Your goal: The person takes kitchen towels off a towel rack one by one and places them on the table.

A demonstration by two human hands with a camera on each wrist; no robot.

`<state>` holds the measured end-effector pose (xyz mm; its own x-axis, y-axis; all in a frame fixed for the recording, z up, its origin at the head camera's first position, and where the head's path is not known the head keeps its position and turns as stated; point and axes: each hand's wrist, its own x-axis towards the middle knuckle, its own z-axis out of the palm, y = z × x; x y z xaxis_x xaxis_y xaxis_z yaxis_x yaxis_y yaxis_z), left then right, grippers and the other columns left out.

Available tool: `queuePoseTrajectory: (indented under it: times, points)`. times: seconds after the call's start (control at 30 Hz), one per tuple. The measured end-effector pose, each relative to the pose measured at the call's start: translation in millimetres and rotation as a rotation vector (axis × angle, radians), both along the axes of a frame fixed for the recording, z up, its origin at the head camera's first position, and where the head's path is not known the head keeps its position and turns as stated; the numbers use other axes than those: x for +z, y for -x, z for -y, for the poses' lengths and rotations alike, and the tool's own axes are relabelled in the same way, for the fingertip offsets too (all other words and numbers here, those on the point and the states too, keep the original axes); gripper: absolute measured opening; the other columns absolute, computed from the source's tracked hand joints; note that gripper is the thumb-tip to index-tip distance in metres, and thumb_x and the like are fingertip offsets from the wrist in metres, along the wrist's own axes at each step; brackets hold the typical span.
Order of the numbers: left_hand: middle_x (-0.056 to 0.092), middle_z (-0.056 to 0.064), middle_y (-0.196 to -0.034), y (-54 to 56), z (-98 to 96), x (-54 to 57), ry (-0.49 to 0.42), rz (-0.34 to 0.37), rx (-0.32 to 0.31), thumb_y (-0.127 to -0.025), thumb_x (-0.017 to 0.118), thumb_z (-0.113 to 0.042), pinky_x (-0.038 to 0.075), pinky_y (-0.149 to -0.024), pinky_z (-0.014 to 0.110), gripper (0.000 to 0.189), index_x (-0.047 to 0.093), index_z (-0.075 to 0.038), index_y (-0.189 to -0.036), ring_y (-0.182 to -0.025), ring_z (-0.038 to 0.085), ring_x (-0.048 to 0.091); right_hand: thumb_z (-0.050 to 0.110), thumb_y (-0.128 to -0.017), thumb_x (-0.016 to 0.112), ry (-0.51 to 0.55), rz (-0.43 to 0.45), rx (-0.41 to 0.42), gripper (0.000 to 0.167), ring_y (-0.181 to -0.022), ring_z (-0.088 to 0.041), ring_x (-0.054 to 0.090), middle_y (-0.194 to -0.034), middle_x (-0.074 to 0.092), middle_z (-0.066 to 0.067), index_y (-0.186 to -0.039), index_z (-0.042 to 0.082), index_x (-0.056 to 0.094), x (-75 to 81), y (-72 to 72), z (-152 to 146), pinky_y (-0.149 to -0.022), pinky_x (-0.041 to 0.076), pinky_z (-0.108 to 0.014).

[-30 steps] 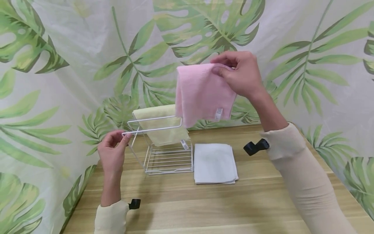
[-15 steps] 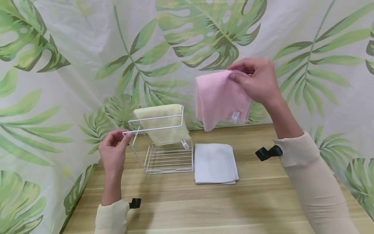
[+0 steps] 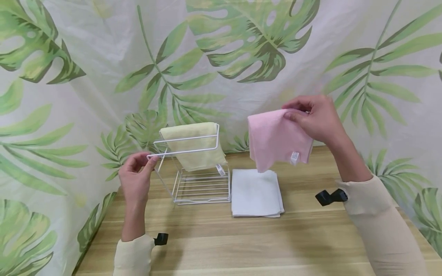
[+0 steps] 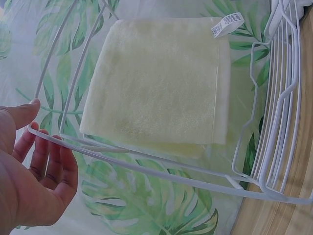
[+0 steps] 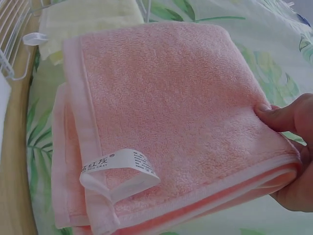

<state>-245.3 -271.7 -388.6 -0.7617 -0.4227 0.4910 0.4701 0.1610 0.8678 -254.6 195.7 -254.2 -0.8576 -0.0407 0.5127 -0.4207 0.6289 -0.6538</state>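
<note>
My right hand (image 3: pixel 317 117) pinches a folded pink towel (image 3: pixel 277 136) by its upper right corner, thumb in front. The towel hangs in the air, its lowest corner overlapping the white folded cloth (image 3: pixel 255 195) in the head view. A printed label (image 5: pixel 120 169) dangles from the towel's edge in the right wrist view. At the left, my left hand (image 3: pixel 136 176) holds the front corner of a white wire rack (image 3: pixel 202 200) between thumb and fingers. A pale yellow towel (image 4: pixel 161 83) is draped over the rack's rear upper bar.
The rack and the white cloth stand side by side on a wood-grain table (image 3: pixel 214 245). Behind and to the left hangs a leaf-patterned curtain (image 3: pixel 103 57). Black wrist-mounted pieces stick out from both sleeves.
The pink towel and my right hand have moved right, away from the rack's right end, and then lower. My left hand keeps its hold on the rack, and the yellow towel stays draped.
</note>
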Motion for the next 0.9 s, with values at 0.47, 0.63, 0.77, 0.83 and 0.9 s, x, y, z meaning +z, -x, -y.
queuePoseTrajectory:
  times: [0.47, 0.63, 0.77, 0.83, 0.9]
  points:
    - [0.067, -0.004, -0.082, -1.8, -1.1, 0.2, 0.009, 0.0, 0.001, -0.089, 0.087, -0.003, 0.055, -0.062, 0.013, 0.025, 0.073, 0.01, -0.105, -0.074, 0.01, 0.06, 0.01, -0.096, 0.08, -0.074, 0.095, 0.002, 0.008, -0.071, -0.003, 0.065, -0.098, 0.082, -0.013, -0.103, 0.009, 0.085, -35.8, -16.6, -23, -0.057, 0.051, -0.019]
    - [0.068, -0.004, -0.083, -1.8, -0.9, 0.1, 0.002, -0.001, -0.005, -0.089, 0.087, -0.003, 0.057, -0.063, 0.013, 0.025, 0.073, 0.011, -0.105, -0.073, 0.009, 0.061, 0.011, -0.096, 0.081, -0.104, 0.089, 0.008, 0.008, -0.07, -0.001, 0.064, -0.099, 0.083, -0.013, -0.103, 0.01, 0.085, -47.3, -22.6, -33, -0.057, 0.05, -0.018]
    - [0.07, -0.004, -0.08, -1.5, -0.2, 1.0, -0.014, -0.014, -0.006, -0.087, 0.089, -0.002, 0.059, -0.061, 0.014, 0.026, 0.074, 0.012, -0.103, -0.07, 0.008, 0.062, 0.013, -0.096, 0.081, -0.123, 0.079, 0.021, 0.009, -0.071, 0.002, 0.063, -0.099, 0.083, -0.013, -0.103, 0.01, 0.084, -56.0, -27.0, -42, -0.057, 0.049, -0.016]
    - [0.071, -0.004, -0.078, -1.4, 0.1, 1.8, -0.023, -0.022, -0.006, -0.086, 0.09, -0.001, 0.059, -0.06, 0.014, 0.027, 0.074, 0.013, -0.103, -0.067, 0.007, 0.062, 0.014, -0.096, 0.081, -0.122, 0.091, 0.021, 0.01, -0.072, 0.003, 0.063, -0.101, 0.082, -0.014, -0.105, 0.009, 0.084, -60.2, -29.2, -46, -0.057, 0.049, -0.015]
    - [0.071, -0.003, -0.076, -1.3, 0.2, 2.5, -0.032, -0.028, -0.006, -0.084, 0.091, -0.001, 0.059, -0.059, 0.015, 0.027, 0.075, 0.013, -0.102, -0.064, 0.007, 0.062, 0.014, -0.096, 0.082, -0.121, 0.1, 0.016, 0.011, -0.072, 0.003, 0.062, -0.103, 0.082, -0.015, -0.106, 0.009, 0.084, -63.9, -31.9, -50, -0.058, 0.049, -0.015]
